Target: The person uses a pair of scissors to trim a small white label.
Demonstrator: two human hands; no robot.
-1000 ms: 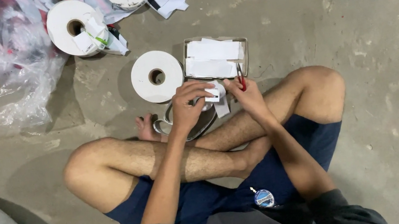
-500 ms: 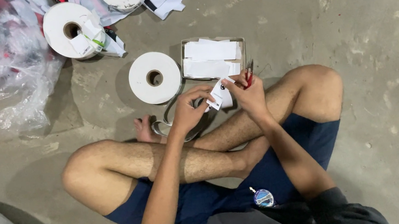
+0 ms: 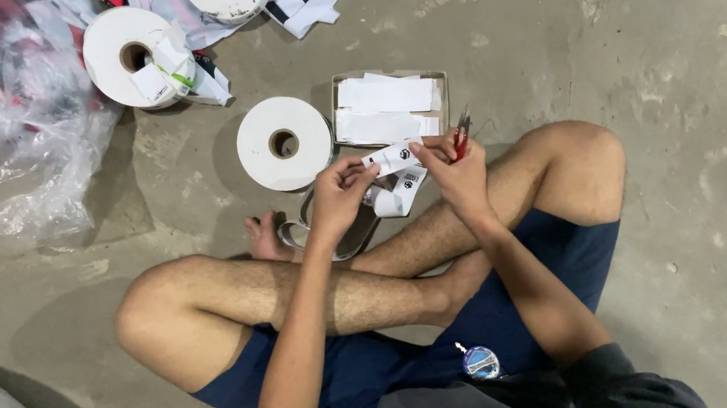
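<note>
The left hand [image 3: 337,194] pinches a white label strip [image 3: 394,161]. The right hand [image 3: 456,169] grips the strip's other end while also holding red-handled snips [image 3: 462,133]. With the blades this close to the fingers, a slip could nick skin or cut the strip crooked just below the shallow box of cut labels [image 3: 390,103].

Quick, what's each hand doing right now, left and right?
Left hand: closed, pinching the white printed label strip.
Right hand: closed on the same strip, with small red-handled snips held in its fingers.
</note>
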